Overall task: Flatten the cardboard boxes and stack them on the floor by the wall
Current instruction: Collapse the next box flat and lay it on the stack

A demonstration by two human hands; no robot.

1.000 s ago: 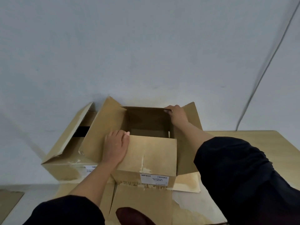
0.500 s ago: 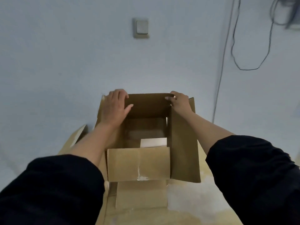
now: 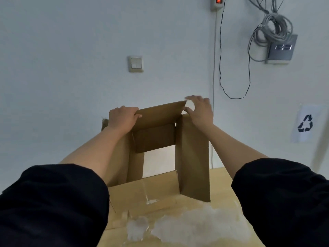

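Note:
A brown cardboard box (image 3: pixel 194 157) hangs in the air in front of me, open at top and bottom, so the white wall shows through it. My left hand (image 3: pixel 122 118) grips the far left top corner of the box. At the far right corner, my right hand (image 3: pixel 201 111) pinches the end of the far top flap (image 3: pixel 158 113). The near flap (image 3: pixel 142 193) hangs toward me over the table. Black sleeves cover both of my upper arms.
A light wooden table (image 3: pixel 222 211) with pale worn patches lies under the box. On the wall behind are a light switch (image 3: pixel 136 64), a hanging black cable (image 3: pixel 231 86), a coil of grey cable by a socket plate (image 3: pixel 279 49) and a recycling sign (image 3: pixel 305 123).
Both hands have lifted the box up off the table, and my view has tilted upward. The left hand shifted from the near flap to the far left corner. The second box has left the view.

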